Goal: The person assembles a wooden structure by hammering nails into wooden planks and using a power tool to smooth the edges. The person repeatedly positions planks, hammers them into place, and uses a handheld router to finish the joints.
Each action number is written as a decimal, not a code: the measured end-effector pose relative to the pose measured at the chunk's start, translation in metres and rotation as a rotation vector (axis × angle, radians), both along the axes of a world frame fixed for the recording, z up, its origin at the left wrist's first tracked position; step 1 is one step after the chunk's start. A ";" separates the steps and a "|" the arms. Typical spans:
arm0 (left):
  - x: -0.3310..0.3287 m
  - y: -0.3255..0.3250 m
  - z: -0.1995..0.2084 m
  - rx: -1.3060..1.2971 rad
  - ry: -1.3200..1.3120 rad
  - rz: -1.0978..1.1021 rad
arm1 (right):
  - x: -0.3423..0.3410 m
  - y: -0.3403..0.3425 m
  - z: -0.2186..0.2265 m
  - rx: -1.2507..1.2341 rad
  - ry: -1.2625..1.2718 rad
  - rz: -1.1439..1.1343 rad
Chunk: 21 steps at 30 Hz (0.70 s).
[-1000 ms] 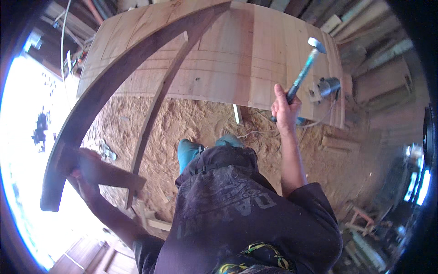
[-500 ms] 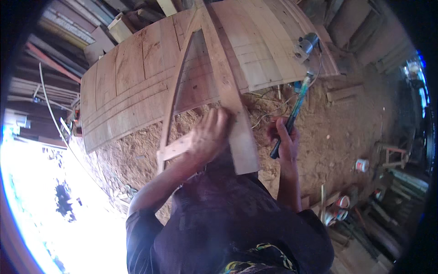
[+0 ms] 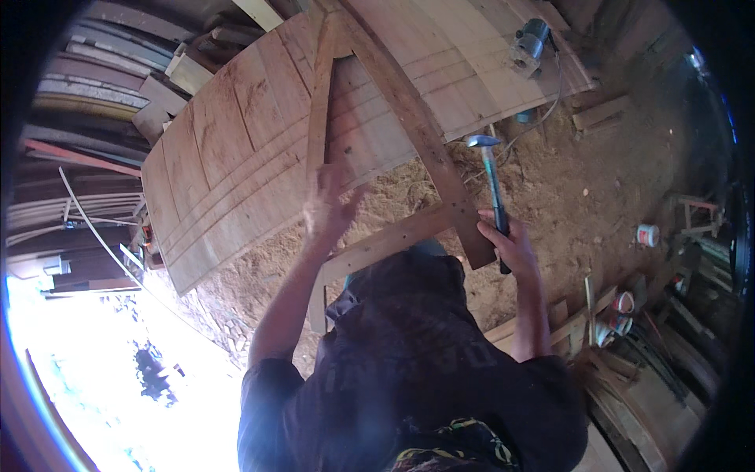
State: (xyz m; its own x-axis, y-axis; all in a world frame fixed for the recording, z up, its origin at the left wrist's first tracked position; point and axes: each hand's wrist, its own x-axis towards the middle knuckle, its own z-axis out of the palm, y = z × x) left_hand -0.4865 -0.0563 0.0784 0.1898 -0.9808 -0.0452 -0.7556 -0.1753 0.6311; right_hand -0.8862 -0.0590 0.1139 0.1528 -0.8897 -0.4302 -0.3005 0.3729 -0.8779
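A wooden A-shaped frame (image 3: 405,100) leans from the planked surface toward my body, its crossbar (image 3: 393,238) low in front of my shirt. At its left leg (image 3: 318,118) is my left hand (image 3: 330,211), covering part of that leg. Motion smears its fingers, so whether they grip the wood is unclear. My right hand (image 3: 515,245) is closed round the dark grip of a hammer (image 3: 491,177). The hammer stands head up, just right of the lower end of the right leg, with the fingertips close to that wood.
Beyond the frame lies a broad curved surface of wooden planks (image 3: 228,153), with a corded power tool (image 3: 531,47) on it at the right. Sawdust covers the ground (image 3: 574,189). Boards (image 3: 102,86) are stacked at far left. A white tub (image 3: 647,235) stands at right.
My left hand has left the crossbar area and risen to the left leg. The frame's lower right end has swung right. The hammer's head has shifted left and its handle stands more upright.
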 end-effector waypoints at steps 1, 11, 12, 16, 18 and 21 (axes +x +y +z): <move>0.026 0.002 -0.022 -0.063 -0.200 0.094 | 0.005 0.000 -0.005 -0.037 0.054 -0.004; 0.076 -0.014 -0.051 0.053 -0.237 0.269 | 0.054 0.009 -0.048 -0.037 0.221 -0.253; 0.083 -0.014 -0.049 0.042 -0.242 0.277 | 0.059 0.008 -0.048 -0.031 0.222 -0.246; 0.119 -0.011 -0.045 0.054 -0.262 0.304 | 0.091 0.008 -0.054 -0.036 0.171 -0.281; 0.132 -0.023 -0.038 0.067 -0.279 0.300 | 0.109 -0.001 -0.062 -0.121 0.114 -0.332; 0.151 -0.046 -0.036 0.131 -0.339 0.299 | 0.127 -0.025 -0.062 -0.025 0.086 -0.305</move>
